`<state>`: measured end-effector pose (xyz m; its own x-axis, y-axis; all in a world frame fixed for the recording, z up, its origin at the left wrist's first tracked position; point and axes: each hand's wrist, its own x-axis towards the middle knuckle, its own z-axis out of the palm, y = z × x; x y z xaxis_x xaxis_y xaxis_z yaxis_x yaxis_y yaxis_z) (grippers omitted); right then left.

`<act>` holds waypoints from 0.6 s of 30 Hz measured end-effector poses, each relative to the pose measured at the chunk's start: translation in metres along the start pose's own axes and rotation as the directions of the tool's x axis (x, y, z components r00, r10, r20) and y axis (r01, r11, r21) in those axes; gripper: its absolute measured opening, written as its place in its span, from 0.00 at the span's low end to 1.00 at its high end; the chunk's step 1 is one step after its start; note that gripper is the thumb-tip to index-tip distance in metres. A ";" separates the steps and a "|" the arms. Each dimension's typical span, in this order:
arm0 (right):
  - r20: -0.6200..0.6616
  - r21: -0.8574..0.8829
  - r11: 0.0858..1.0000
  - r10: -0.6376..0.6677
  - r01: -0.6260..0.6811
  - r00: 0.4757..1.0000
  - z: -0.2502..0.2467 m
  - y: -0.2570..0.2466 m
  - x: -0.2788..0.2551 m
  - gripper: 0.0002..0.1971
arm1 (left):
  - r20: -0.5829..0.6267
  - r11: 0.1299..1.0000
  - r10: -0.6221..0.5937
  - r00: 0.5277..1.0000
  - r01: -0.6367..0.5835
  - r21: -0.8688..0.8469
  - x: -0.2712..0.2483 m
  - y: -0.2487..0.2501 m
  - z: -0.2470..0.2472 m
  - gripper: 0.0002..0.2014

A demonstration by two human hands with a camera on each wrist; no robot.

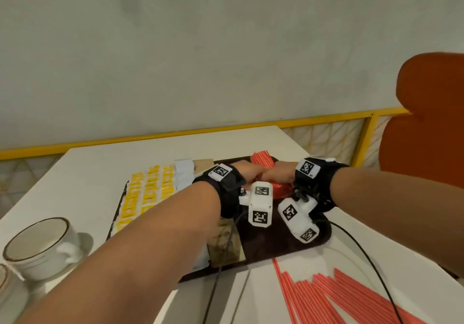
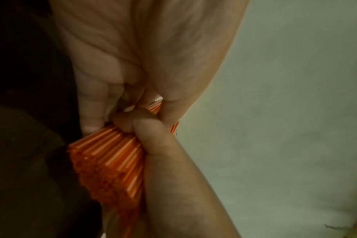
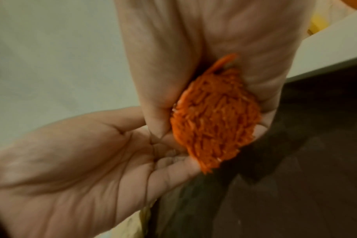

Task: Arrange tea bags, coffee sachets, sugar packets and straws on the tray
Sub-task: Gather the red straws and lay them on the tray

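Printing on the yellow sachets (image 1: 150, 188) is blurred, unreadable. Left hand (image 1: 247, 173) and right hand (image 1: 281, 175) each have their grip closed around one bundle of thin orange plastic straws (image 1: 262, 163), held over the dark tray (image 1: 263, 243) on the white worktop (image 1: 100, 173). Loose straws (image 1: 334, 296) lie fanned beside the tray's near edge. A ceramic cup (image 1: 40, 246), brown-rimmed, stands left.

orange straws (image 1: 261, 161), dark brown tray (image 1: 276, 238), yellow sachets (image 1: 150, 190), white brown-rimmed cup (image 1: 37, 246)
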<state>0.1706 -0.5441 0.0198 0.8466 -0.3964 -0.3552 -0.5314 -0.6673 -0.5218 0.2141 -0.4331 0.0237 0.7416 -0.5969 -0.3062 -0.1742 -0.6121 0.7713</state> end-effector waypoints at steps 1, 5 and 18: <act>0.000 -0.042 0.999 0.007 -0.007 1.000 -0.001 0.001 0.005 0.23 | 0.008 1.000 -0.012 1.000 0.012 -0.016 0.004 0.000 0.000 0.19; 0.021 -0.138 0.990 0.013 -0.010 1.000 -0.002 0.003 0.021 0.21 | -0.010 0.999 -0.009 1.000 0.009 -0.033 0.024 -0.003 0.002 0.18; -0.048 -0.241 0.971 -0.014 0.002 0.999 -0.028 0.000 0.019 0.19 | -0.068 0.972 -0.108 0.992 0.090 -0.218 0.045 -0.006 0.011 0.18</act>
<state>0.1871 -0.5692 0.0345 0.8546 -0.4164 -0.3104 -0.5064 -0.8006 -0.3203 0.2410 -0.4620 -0.0006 0.7985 -0.4908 -0.3485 0.0391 -0.5354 0.8437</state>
